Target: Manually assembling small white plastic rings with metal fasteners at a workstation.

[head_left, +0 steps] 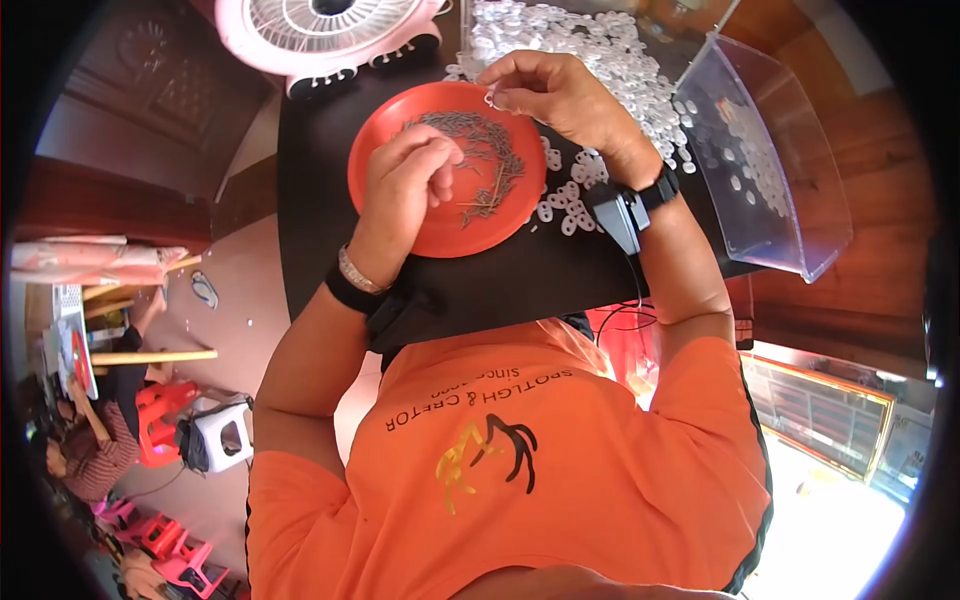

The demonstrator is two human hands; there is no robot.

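A round orange-red plate [455, 245] lies on the dark table, with many thin grey metal pins [505, 165] scattered in it. Over its left half, my left hand [400, 185] is closed, thumb and fingertips together. What it holds, if anything, is too small to make out. At the plate's upper right rim, my right hand [560, 95] pinches a small whitish plastic piece [491, 99] between thumb and forefinger. Several similar oval pieces with holes [568, 205] lie loose by the plate's right side, below my right wrist.
A large heap of clear plastic pieces [570, 40] covers the far right of the table. A transparent bin [745, 215] holding more pieces stands right of it. A pink fan [330, 50] stands at the far left. Beyond the table's left side, another person [105, 450] sits near stools.
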